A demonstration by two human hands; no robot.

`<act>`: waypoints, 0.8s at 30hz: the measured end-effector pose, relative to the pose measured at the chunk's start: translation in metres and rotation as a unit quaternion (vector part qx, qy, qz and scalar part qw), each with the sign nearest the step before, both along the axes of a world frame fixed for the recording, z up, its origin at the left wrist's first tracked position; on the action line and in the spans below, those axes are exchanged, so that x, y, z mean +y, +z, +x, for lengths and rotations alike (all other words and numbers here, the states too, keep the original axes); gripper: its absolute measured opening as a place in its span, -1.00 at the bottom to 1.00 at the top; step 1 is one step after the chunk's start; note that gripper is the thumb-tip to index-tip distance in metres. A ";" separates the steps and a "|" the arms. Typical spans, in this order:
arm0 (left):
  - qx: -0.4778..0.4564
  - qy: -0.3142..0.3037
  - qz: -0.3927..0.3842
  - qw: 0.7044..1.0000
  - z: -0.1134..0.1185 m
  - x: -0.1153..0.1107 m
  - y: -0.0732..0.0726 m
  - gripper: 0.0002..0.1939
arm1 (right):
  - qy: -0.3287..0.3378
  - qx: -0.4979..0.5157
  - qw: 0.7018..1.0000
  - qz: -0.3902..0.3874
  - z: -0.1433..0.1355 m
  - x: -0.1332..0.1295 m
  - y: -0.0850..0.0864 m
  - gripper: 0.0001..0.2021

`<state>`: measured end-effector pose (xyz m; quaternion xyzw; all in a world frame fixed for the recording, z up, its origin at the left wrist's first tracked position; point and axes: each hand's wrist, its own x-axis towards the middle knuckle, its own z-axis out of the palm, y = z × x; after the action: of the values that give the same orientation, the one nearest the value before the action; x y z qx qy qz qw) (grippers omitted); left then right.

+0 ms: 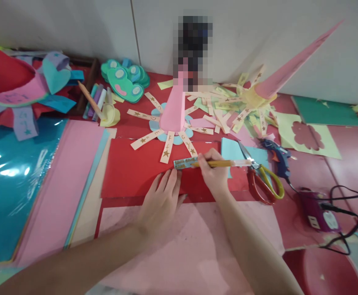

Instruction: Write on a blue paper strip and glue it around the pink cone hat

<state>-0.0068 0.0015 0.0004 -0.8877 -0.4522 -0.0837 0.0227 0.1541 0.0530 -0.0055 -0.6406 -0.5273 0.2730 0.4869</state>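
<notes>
My left hand [161, 194] lies flat on a red sheet [129, 164], fingers stretched out, its fingertips by the lower edge of a small light-blue strip [182, 164] with gold writing. Pinched in my right hand [215, 175] is a gold-coloured pen [223, 163] with a whitish end. Its tip is over the strip. Just beyond stands a pink paper cone [173, 110] on a blue flower-shaped base, ringed by several cream strips [166, 149] bearing gold letters and stars. Right of my right hand are scissors [265, 180] with red and yellow handles, partly over light-blue paper [232, 151].
A second pink cone [289, 71] rises among paper scraps at the back right. Near the right edge are a glue gun [277, 153] and a purple power box [317, 213] with cables. Left are coloured sheets [55, 188], markers [95, 102] and green foam frogs [125, 84].
</notes>
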 end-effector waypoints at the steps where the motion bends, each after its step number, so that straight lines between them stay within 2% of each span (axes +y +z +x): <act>1: -0.004 0.002 0.000 1.000 0.000 0.000 0.001 -0.54 | -0.031 -0.007 0.999 0.015 0.005 0.001 0.003 -0.69; 5: -0.014 -0.003 0.005 1.000 0.001 0.001 0.003 -0.55 | -0.152 0.018 0.987 0.046 0.032 0.006 0.016 -0.71; 7: -0.020 -0.014 0.001 1.000 0.001 0.000 0.003 -0.56 | -0.178 0.014 0.982 0.068 0.042 0.008 0.020 -0.75; 9: -0.026 -0.033 -0.004 0.999 0.001 -0.002 0.002 -0.58 | -0.166 0.000 0.984 0.057 0.045 0.009 0.021 -0.76; 12: -0.029 -0.064 -0.021 0.997 0.000 -0.004 -0.001 -0.60 | -0.102 -0.035 0.994 0.021 0.043 0.009 0.015 -0.73; 15: -0.029 -0.068 -0.036 0.997 0.000 -0.004 -0.001 -0.59 | -0.068 -0.110 0.992 0.008 0.039 0.007 0.010 -0.73; 20: -0.029 -0.052 -0.034 0.998 0.001 -0.003 0.000 -0.56 | -0.099 -0.218 0.971 -0.007 0.040 0.005 0.011 -0.78; 24: -0.030 -0.044 -0.042 0.998 0.001 -0.004 0.001 -0.55 | -0.095 -0.204 0.974 -0.021 0.043 0.006 0.008 -0.80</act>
<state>-0.0062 -0.0023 0.0014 -0.9038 -0.4166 -0.0922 -0.0322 0.1971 0.0589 0.0020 -0.7402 -0.5462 0.1000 0.3793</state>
